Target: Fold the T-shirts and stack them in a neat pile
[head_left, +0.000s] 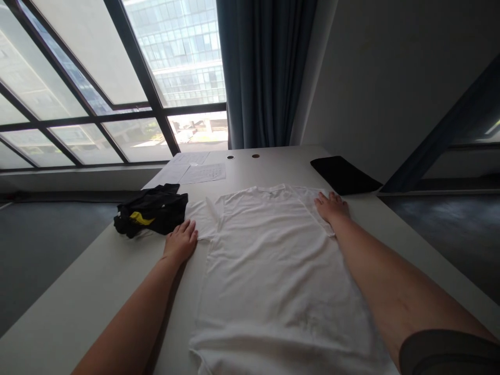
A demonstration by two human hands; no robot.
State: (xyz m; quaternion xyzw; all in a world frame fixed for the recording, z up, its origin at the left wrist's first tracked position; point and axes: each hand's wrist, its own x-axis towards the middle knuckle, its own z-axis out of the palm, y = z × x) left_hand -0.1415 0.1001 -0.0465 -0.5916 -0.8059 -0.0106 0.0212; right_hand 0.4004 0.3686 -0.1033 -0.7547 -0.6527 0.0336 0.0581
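Observation:
A white T-shirt (273, 260) lies spread on the white table (117, 286), its collar toward the far end and some creases across the body. My left hand (182, 241) rests at the end of the left sleeve, palm down with the fingers stretched forward. At the other side my right hand (331, 206) lies flat on the right sleeve, fingers apart. Neither hand grips the cloth. The shirt's near hem runs toward the bottom edge of the view, where part of it is cut off.
Left of the shirt sits a crumpled black garment (160, 205) with a yellow patch. Behind it lie printed paper sheets (203, 173). A flat black mat-like item (344, 174) is at the back right. Beyond the table hang a blue curtain (265, 78) and a window (183, 52).

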